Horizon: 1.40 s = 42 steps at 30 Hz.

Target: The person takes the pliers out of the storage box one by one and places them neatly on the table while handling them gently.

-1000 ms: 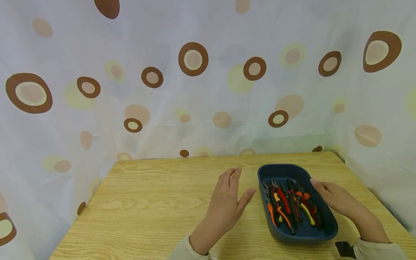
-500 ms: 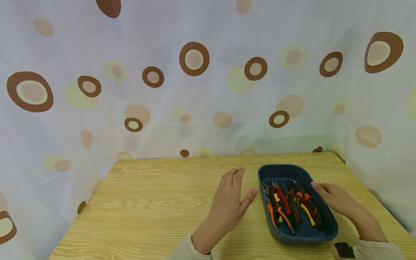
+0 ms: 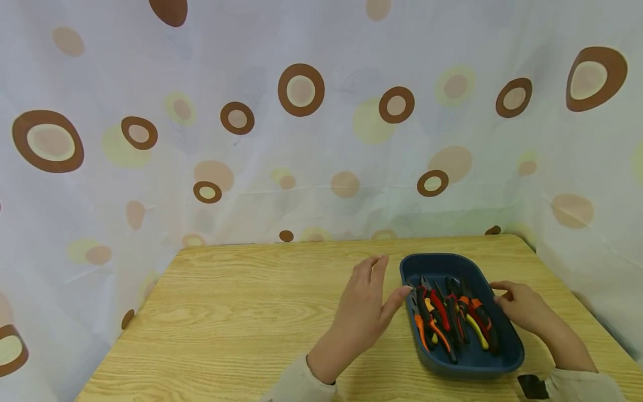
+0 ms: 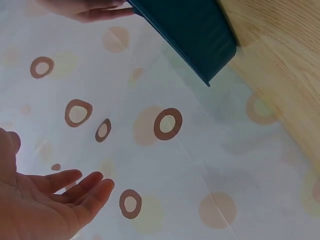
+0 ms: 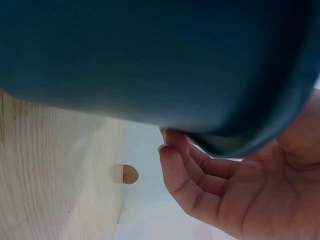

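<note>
- A pale sheet (image 3: 311,145) with brown, tan and yellowish ovals and rings stands behind and to both sides of one wood-grained worktop (image 3: 236,318), which stretches ahead of the hands and far out past the left one.
- One tray (image 3: 469,370) rests on the worktop between the two hands; its long axis runs away from the person, the far end leaning slightly toward the left hand's side.
- It is dark blue, deep and smooth, a rectangle with rounded corners and a thin lip.
- Inside, several pliers (image 3: 440,312) lie side by side, roughly along the tray's length, noses away from the person and handles toward them; they overlap too much for a sure count.
- Their grips are black with orange, red or yellow, the noses dark or grey metal.
- Left hand (image 3: 364,310): fingers extended, thumb spread toward the tray's near side, holding nothing.
- Right hand (image 3: 524,307): fingers bent at the opposite rim, some beneath the lip; whether they grip it cannot be told.
- Two light cuffs (image 3: 307,384) show, one per wrist.
</note>
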Each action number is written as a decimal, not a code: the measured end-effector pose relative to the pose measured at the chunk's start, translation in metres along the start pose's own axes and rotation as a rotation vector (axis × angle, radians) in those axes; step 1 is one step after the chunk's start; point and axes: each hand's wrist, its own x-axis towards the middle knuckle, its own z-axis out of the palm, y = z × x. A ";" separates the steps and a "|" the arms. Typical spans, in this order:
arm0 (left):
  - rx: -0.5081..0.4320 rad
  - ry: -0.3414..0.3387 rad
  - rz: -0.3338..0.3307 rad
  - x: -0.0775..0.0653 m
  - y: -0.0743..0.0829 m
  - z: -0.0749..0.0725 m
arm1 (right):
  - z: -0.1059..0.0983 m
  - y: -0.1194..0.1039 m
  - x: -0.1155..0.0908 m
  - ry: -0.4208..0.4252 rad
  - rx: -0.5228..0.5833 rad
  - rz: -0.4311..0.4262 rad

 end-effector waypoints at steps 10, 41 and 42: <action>0.070 -0.080 -0.005 0.016 0.011 0.014 | -0.001 0.003 0.000 -0.007 0.005 0.006; 0.314 -0.280 0.050 0.025 0.034 0.067 | 0.002 0.007 -0.002 -0.023 0.012 0.033; 0.314 -0.289 0.045 0.024 0.034 0.069 | 0.002 0.007 -0.001 -0.022 0.011 0.034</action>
